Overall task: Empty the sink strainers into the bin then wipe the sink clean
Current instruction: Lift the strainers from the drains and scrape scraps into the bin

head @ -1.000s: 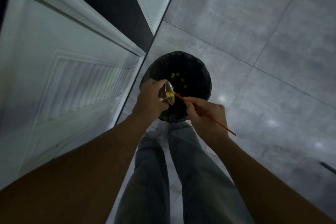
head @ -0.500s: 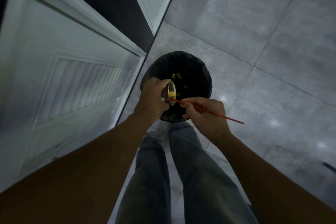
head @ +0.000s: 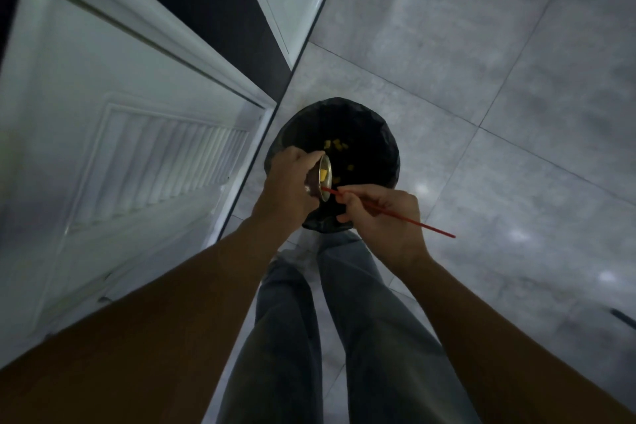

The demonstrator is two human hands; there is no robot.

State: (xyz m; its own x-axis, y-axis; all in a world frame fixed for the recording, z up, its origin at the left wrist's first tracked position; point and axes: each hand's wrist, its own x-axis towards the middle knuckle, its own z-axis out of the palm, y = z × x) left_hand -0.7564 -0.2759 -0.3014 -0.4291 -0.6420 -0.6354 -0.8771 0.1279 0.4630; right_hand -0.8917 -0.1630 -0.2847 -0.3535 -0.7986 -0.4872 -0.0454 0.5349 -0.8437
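Observation:
My left hand (head: 289,182) grips a small metal sink strainer (head: 323,177), tipped on its side over the black-lined bin (head: 371,134) on the floor. A yellow scrap sits inside the strainer's mouth. My right hand (head: 382,217) pinches a thin red stick (head: 413,221), whose tip reaches into the strainer's lower rim. Several yellow food scraps (head: 335,144) lie in the bin's dark bag.
White cabinet doors (head: 137,134) with a louvred panel stand close on the left, with a dark gap beyond them. Grey floor tiles (head: 499,79) spread to the right. My legs in grey jeans (head: 309,337) stand just behind the bin.
The red stick's tip has slid from the strainer's middle down to its lower rim, and my right hand has shifted slightly right. More yellow scraps show in the bin.

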